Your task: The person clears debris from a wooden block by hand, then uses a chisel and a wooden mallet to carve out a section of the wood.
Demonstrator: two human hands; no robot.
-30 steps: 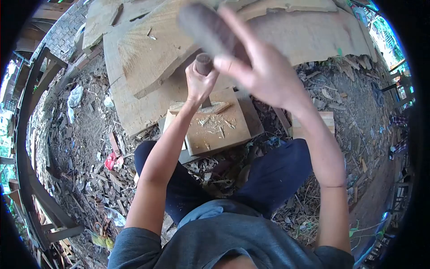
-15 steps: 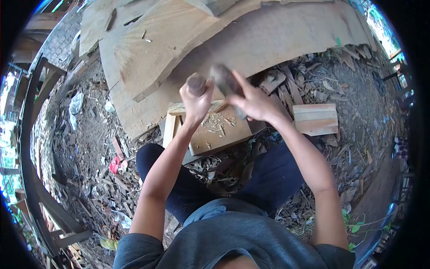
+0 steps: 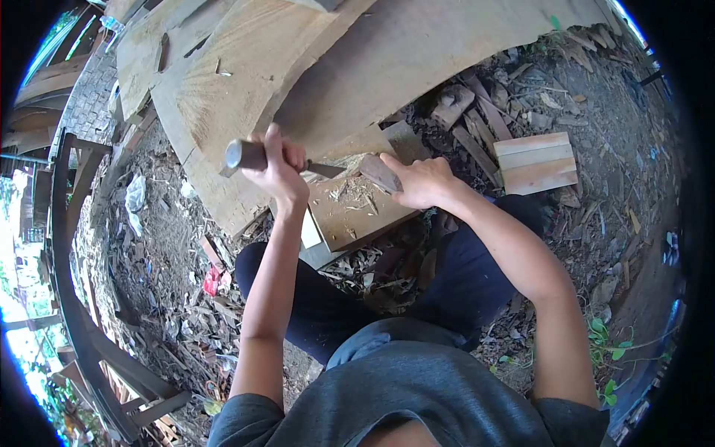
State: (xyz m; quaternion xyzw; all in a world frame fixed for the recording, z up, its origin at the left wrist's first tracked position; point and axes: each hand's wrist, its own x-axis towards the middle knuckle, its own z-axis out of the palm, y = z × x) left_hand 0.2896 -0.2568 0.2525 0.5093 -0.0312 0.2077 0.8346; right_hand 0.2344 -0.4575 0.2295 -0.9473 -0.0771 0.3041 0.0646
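My left hand (image 3: 279,170) is closed round the handle of a chisel (image 3: 325,170), whose butt points left and whose metal blade points right over the small board. The fingers of my right hand (image 3: 426,181) are on a brown wooden mallet (image 3: 380,173), seen only in part, just right of the blade tip. Below both hands a thick wooden board (image 3: 357,223) lies between my knees, with pale shavings (image 3: 361,201) scattered on it.
Large wooden sheets (image 3: 417,59) spread out ahead. A pale slatted wooden piece (image 3: 536,164) lies at the right among scraps. Dark timber framing (image 3: 63,246) stands at the left. Red plastic (image 3: 211,281) and white plastic (image 3: 135,195) lie on the littered ground.
My left hand has moved left and tipped the chisel over, so its blade now shows. My right hand and the mallet have come down beside the blade tip. The view has shifted slightly.
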